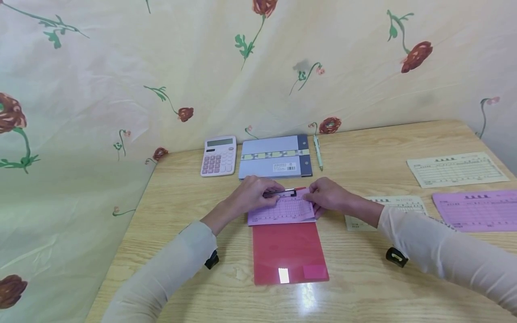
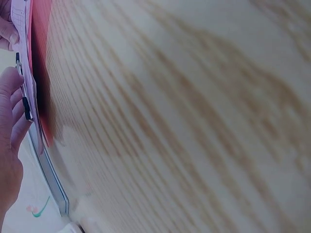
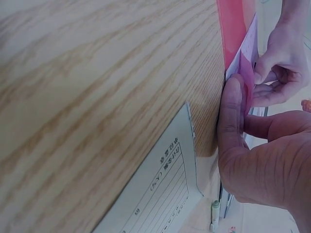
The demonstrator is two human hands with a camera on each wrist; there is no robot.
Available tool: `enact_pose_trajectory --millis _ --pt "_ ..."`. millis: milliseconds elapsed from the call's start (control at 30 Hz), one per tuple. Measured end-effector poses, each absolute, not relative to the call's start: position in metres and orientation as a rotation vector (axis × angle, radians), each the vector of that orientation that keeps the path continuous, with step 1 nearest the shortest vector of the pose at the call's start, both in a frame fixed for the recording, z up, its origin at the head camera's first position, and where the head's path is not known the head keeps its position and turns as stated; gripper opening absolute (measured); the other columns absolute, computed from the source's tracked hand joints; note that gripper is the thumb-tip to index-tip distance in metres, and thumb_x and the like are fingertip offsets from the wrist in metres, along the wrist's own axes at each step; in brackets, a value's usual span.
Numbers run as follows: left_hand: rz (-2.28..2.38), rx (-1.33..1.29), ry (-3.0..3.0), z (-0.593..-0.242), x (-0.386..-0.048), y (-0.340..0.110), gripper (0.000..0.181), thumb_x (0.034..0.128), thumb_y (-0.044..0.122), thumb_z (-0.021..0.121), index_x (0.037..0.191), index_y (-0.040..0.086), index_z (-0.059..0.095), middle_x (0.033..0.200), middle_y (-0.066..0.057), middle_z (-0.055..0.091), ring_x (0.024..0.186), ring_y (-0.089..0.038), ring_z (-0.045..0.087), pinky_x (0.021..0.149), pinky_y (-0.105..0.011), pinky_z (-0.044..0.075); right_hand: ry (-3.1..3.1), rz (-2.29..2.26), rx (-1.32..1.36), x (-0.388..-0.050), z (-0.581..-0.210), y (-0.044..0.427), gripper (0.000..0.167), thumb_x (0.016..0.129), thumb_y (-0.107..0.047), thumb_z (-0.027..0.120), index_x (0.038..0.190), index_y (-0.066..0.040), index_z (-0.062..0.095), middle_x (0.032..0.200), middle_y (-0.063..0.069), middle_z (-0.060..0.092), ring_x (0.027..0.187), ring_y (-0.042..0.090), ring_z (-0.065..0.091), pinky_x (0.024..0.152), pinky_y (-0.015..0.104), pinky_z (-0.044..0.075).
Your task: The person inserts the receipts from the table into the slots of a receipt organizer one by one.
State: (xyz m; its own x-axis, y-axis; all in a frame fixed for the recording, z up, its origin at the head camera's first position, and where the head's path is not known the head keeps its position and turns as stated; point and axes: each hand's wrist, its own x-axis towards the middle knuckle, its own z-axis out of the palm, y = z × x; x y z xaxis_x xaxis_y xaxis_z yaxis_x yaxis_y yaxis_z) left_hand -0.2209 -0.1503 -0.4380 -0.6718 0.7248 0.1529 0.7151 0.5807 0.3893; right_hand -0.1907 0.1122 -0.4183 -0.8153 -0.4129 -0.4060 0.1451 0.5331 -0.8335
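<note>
the slip (image 1: 278,213) lies over the far end of the board (image 1: 286,251), its long axis running across the board's width. at the board's far left, the left hand (image 1: 258,193) grips the clip (image 1: 284,192); at its right, the right hand (image 1: 328,194), nearer the slip's right edge, pinches that edge.

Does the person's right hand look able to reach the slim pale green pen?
Probably yes: the pale green pen lies just beyond the right hand, with nothing visible between them on the wooden tabletop. That hand pinches the pink printed paper, though, and would likely release it first.
</note>
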Motion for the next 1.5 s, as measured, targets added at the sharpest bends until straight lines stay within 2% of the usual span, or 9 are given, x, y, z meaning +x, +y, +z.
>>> enact_pose_trajectory --millis 433,800,967,1100,1267,1500 --pt "0.653 1.269 2.774 -0.439 -0.221 -0.151 0.026 0.0955 0.015 0.079 0.122 0.012 0.08 0.114 0.001 0.08 0.088 -0.003 0.072 0.076 -0.013 0.054 2.233 -1.256 -0.215 -0.19 -0.418 0.11 0.02 0.11 -0.006 0.054 0.104 0.009 0.064 0.086 0.017 0.073 0.064 0.017 0.072 0.061 0.033 0.063" --pt "0.606 1.239 2.771 -0.438 -0.221 -0.151 0.03 0.0957 0.02 0.081 0.124 0.013 0.078 0.119 0.001 0.079 0.1 -0.009 0.076 0.08 -0.013 0.054 2.246 -1.229 -0.224 -0.192 -0.419 0.11 0.022 0.111 -0.009 0.053 0.112 0.01 0.065 0.088 0.014 0.073 0.065 0.016 0.071 0.062 0.031 0.062" --pt "0.61 1.219 2.768 -0.438 -0.221 -0.152 0.029 0.0972 0.022 0.08 0.125 0.014 0.078 0.121 0.001 0.078 0.103 -0.01 0.075 0.083 -0.014 0.055 2.273 -1.209 -0.267 -0.192 -0.42 0.113 0.015 0.108 -0.009 0.06 0.108 0.006 0.06 0.076 0.012 0.07 0.055 0.014 0.066 0.053 0.029 0.058" --pt "0.625 1.232 2.771 -0.439 -0.221 -0.151 0.029 0.0976 0.022 0.08 0.125 0.013 0.078 0.12 0.001 0.078 0.106 -0.011 0.076 0.086 -0.016 0.056 2.398 -1.125 -0.332 -0.191 -0.418 0.119 0.022 0.104 -0.014 0.069 0.111 0.003 0.056 0.068 0.008 0.064 0.051 0.013 0.058 0.05 0.025 0.048" --pt "0.631 1.246 2.77 -0.437 -0.219 -0.151 0.029 0.097 0.022 0.081 0.124 0.013 0.078 0.12 0.0 0.078 0.108 -0.013 0.075 0.089 -0.017 0.056 2.507 -1.085 -0.375 -0.192 -0.411 0.129 0.032 0.099 -0.016 0.074 0.118 0.003 0.056 0.072 0.007 0.061 0.055 0.016 0.054 0.053 0.027 0.041" --pt "0.626 1.238 2.775 -0.436 -0.219 -0.151 0.03 0.0958 0.022 0.082 0.124 0.013 0.078 0.12 0.0 0.079 0.108 -0.013 0.075 0.089 -0.018 0.056 2.523 -1.15 -0.346 -0.198 -0.398 0.146 0.031 0.1 -0.013 0.072 0.122 0.006 0.06 0.097 0.015 0.066 0.068 0.022 0.063 0.055 0.029 0.051"
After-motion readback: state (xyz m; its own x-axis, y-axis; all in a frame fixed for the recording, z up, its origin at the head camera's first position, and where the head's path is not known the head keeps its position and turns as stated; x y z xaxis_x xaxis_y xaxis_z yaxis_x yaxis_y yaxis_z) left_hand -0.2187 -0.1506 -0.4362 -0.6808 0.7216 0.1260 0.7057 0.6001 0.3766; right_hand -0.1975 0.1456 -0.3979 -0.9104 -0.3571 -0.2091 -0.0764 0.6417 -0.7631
